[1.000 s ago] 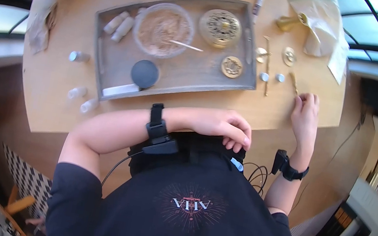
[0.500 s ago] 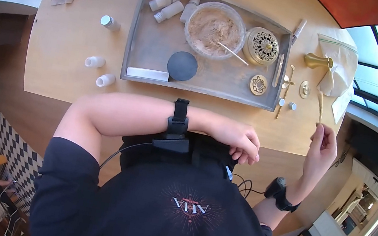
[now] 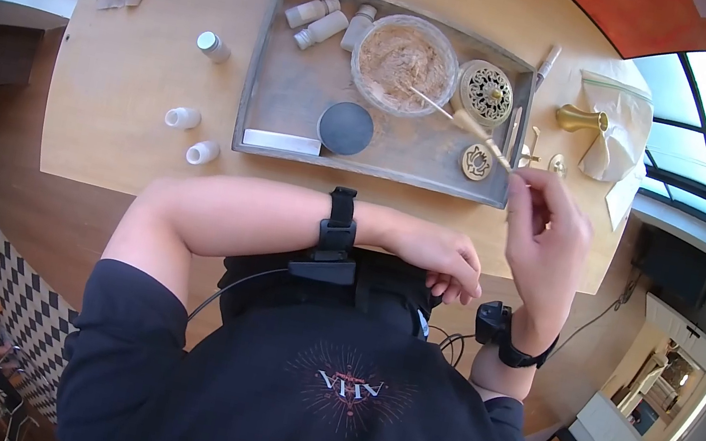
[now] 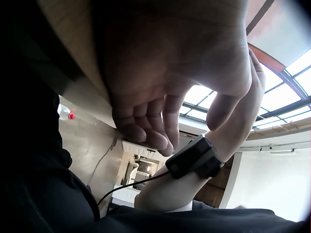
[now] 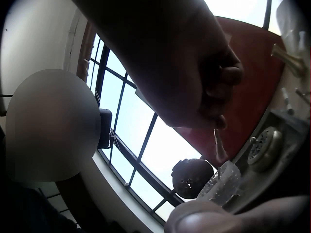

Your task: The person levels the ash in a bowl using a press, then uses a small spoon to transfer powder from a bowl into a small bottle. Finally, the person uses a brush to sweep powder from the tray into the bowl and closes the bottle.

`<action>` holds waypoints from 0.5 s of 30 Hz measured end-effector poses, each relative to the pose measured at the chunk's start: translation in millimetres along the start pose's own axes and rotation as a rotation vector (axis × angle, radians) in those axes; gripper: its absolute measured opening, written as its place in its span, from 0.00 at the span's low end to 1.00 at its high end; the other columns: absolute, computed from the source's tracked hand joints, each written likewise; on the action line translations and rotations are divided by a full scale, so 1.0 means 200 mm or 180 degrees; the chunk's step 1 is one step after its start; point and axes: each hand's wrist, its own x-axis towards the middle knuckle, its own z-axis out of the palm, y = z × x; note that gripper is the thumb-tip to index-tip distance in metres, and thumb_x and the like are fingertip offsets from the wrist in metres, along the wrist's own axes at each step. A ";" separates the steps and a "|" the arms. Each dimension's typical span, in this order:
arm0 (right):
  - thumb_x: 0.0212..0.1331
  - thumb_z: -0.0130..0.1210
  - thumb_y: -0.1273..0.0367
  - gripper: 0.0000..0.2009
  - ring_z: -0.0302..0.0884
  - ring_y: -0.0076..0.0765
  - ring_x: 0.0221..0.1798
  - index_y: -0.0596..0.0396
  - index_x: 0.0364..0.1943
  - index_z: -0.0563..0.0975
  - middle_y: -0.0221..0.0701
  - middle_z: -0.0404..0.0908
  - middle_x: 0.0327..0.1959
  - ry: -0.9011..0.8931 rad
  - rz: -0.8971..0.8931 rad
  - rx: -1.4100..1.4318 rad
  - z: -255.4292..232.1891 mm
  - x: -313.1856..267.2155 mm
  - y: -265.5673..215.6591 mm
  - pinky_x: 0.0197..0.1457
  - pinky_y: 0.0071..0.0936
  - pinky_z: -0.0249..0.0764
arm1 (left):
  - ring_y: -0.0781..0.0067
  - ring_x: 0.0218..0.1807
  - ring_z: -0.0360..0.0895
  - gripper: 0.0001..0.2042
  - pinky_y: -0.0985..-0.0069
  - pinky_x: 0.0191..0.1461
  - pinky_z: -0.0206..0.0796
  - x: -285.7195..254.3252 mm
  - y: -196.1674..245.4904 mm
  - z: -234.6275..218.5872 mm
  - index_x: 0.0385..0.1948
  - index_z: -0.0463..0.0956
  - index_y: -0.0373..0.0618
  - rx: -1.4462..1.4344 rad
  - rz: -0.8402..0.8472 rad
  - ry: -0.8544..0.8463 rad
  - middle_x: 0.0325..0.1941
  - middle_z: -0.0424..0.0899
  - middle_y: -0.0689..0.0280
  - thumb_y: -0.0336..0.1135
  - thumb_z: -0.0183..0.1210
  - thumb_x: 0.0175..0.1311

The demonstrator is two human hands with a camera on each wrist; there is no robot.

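My right hand (image 3: pixel 550 227) pinches the thin gold handle of a small brush (image 3: pixel 473 128) between thumb and fingers, above the right part of the tray. The pale, flared tip of the brush points toward a clear bowl (image 3: pixel 354 68) of brownish powder (image 3: pixel 401 54), where a thin white stick (image 3: pixel 431 100) leans. In the right wrist view the brush (image 5: pixel 220 149) hangs down from the fingertips near the bowl (image 5: pixel 224 184). My left hand (image 3: pixel 448 261) rests at the waist, its fingers loosely bent and holding nothing.
The grey tray (image 3: pixel 247 98) also bears a brass burner with pierced lid (image 3: pixel 486 93), a brass lotus disc (image 3: pixel 476 162), a dark round disc (image 3: pixel 346 128), a white box (image 3: pixel 282 142) and white bottles (image 3: pixel 321 29). A brass vase (image 3: pixel 581 120) lies right; more bottles (image 3: pixel 183 117) stand left.
The right hand first reached the brush at the table's right side, then lifted it and carried it left over the tray. My left hand stays at the waist.
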 end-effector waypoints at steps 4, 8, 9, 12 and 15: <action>0.63 0.63 0.75 0.03 0.71 0.29 0.20 0.61 0.36 0.82 0.35 0.78 0.22 -0.0062 0.0103 -0.0107 0.01 0.00 0.01 0.27 0.27 0.68 | 0.82 0.33 0.80 0.18 0.82 0.40 0.72 0.00 0.01 0.01 0.40 0.85 0.37 0.0049 -0.0041 0.0028 0.33 0.86 0.67 0.46 0.57 0.74; 0.63 0.63 0.76 0.02 0.70 0.27 0.19 0.61 0.36 0.82 0.34 0.77 0.22 0.0205 -0.0128 0.0096 0.03 0.01 -0.03 0.27 0.26 0.67 | 0.81 0.33 0.80 0.18 0.81 0.39 0.72 0.01 0.00 0.00 0.40 0.85 0.37 0.0059 -0.0031 0.0021 0.33 0.86 0.67 0.46 0.57 0.74; 0.62 0.63 0.76 0.02 0.70 0.27 0.19 0.61 0.36 0.82 0.33 0.77 0.22 0.0069 -0.0171 -0.0075 0.02 0.01 -0.01 0.27 0.26 0.67 | 0.81 0.33 0.80 0.18 0.81 0.39 0.72 0.01 0.00 0.00 0.40 0.85 0.37 0.0060 -0.0033 0.0018 0.33 0.86 0.67 0.46 0.57 0.74; 0.62 0.64 0.77 0.02 0.71 0.26 0.20 0.61 0.36 0.82 0.32 0.78 0.22 0.0187 -0.0124 0.0038 0.03 0.02 0.00 0.27 0.25 0.67 | 0.81 0.33 0.81 0.18 0.81 0.39 0.72 0.01 -0.01 0.00 0.40 0.84 0.37 0.0052 0.0006 -0.0004 0.33 0.86 0.67 0.46 0.57 0.75; 0.61 0.64 0.77 0.02 0.71 0.26 0.21 0.60 0.36 0.82 0.32 0.78 0.24 0.0270 -0.0359 0.0125 0.06 0.03 -0.01 0.27 0.25 0.67 | 0.81 0.33 0.81 0.18 0.81 0.38 0.72 0.01 0.00 0.00 0.40 0.84 0.37 0.0015 -0.0047 0.0031 0.33 0.86 0.66 0.46 0.57 0.75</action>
